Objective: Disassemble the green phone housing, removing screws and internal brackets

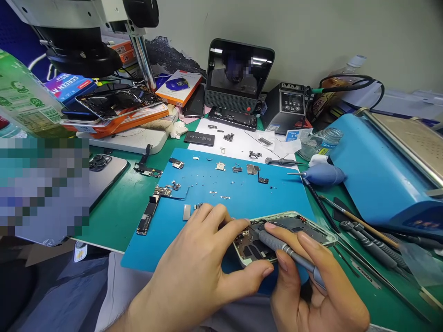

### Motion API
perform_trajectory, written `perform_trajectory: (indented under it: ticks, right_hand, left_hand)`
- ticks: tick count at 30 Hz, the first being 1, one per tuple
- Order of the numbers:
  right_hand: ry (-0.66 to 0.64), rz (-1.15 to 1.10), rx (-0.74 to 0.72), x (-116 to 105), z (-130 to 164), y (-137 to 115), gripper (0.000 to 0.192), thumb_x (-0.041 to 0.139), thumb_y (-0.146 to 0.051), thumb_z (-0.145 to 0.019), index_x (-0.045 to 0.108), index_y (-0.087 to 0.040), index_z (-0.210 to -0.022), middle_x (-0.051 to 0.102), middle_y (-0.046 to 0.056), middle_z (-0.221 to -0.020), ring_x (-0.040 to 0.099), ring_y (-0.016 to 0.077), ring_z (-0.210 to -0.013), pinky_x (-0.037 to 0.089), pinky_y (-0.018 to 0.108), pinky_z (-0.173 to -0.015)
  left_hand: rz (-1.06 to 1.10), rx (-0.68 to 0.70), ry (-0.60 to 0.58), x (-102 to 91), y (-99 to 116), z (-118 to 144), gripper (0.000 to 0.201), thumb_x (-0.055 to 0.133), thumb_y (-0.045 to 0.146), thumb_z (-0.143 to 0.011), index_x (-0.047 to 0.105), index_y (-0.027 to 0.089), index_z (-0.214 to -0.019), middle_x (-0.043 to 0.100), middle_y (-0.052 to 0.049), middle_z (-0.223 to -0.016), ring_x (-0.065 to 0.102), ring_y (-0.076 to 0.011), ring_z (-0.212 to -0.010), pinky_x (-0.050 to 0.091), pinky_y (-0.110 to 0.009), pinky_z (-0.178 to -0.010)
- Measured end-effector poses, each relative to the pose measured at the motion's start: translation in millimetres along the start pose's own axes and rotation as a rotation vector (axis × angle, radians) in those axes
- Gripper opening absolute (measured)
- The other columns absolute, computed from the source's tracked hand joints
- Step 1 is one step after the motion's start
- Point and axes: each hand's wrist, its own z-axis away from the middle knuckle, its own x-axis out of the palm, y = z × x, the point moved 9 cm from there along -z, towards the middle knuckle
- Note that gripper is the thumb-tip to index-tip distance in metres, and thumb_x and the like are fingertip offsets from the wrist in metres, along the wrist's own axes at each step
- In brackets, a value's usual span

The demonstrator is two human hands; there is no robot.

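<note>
Left hand [204, 263] pins the phone frame [304, 226] on the mat [207, 184], fingers spread, while right hand [311, 286] grips a screwdriver [290, 253], tip inside: screw work, needing steady tip seating

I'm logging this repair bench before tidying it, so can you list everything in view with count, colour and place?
opened phone frame: one, pale, front edge of mat
screwdriver: one, grey, over the frame
blue mat: one, centre of the bench
small parts and screws: many, dark and metallic, spread on the mat
logic board: one, black, mat's left edge
air blower: one, blue, right of mat
microscope: one, black and white, top left
glass jar: one, clear, behind the blower
left hand: steadies the frame
right hand: holds the screwdriver
</note>
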Motion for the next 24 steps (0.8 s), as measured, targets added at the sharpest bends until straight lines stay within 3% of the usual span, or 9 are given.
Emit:
perform_trajectory:
  ticks: [8, 13, 16, 21, 24]
  right_hand:
    - [-0.016, -0.004, -0.013, 2.3, 0.0, -1.4, 0.051, 0.075, 0.001, -0.092, 0.067, -0.015, -0.14, 0.085, 0.01, -0.114, 0.082, 0.0205, -0.101, 0.066, 0.036, -0.092]
    - [-0.027, 0.001, 0.018, 2.8, 0.6, 0.7, 0.044, 0.074, 0.001, -0.093, 0.07, -0.014, -0.134, 0.084, 0.01, -0.114, 0.08, 0.0192, -0.104, 0.064, 0.035, -0.096]
    - [-0.02, -0.001, 0.035, 0.7, 2.2, 1.4, 0.041, 0.075, -0.001, -0.093, 0.07, -0.014, -0.132, 0.084, 0.011, -0.114, 0.08, 0.0202, -0.104, 0.064, 0.036, -0.095]
    - [-0.012, -0.005, -0.014, -0.4, 2.7, -1.2, 0.06, 0.076, 0.004, -0.089, 0.065, -0.015, -0.146, 0.084, 0.011, -0.117, 0.081, 0.0204, -0.101, 0.064, 0.037, -0.093]
    - [-0.042, 0.025, -0.095, 1.9, 0.5, -6.6, 0.073, 0.075, 0.006, -0.088, 0.058, -0.015, -0.156, 0.082, 0.012, -0.123, 0.079, 0.021, -0.11, 0.062, 0.038, -0.098]
  left_hand:
    - [-0.005, -0.01, 0.003, 0.0, -0.2, 1.0, 0.037, 0.074, 0.047, -0.101, 0.073, 0.029, -0.133, 0.062, -0.002, -0.108, 0.058, -0.0275, -0.104, 0.049, -0.047, -0.094]
    - [-0.042, -0.02, 0.025, -0.2, -1.5, 4.0, 0.054, 0.072, 0.05, -0.101, 0.065, 0.02, -0.146, 0.061, -0.006, -0.109, 0.057, -0.0297, -0.107, 0.05, -0.048, -0.094]
    - [-0.052, -0.012, 0.024, -0.2, -1.6, 4.3, 0.052, 0.071, 0.051, -0.102, 0.067, 0.02, -0.143, 0.061, -0.006, -0.108, 0.057, -0.0297, -0.106, 0.05, -0.048, -0.093]
    - [-0.046, 0.001, 0.027, 0.3, -0.9, 2.8, 0.05, 0.069, 0.053, -0.103, 0.07, 0.019, -0.139, 0.062, -0.006, -0.106, 0.057, -0.0292, -0.104, 0.051, -0.047, -0.091]
    - [-0.04, 0.009, 0.029, 0.6, 0.3, 1.9, 0.049, 0.07, 0.052, -0.102, 0.07, 0.019, -0.14, 0.062, -0.006, -0.106, 0.058, -0.0286, -0.103, 0.051, -0.047, -0.092]
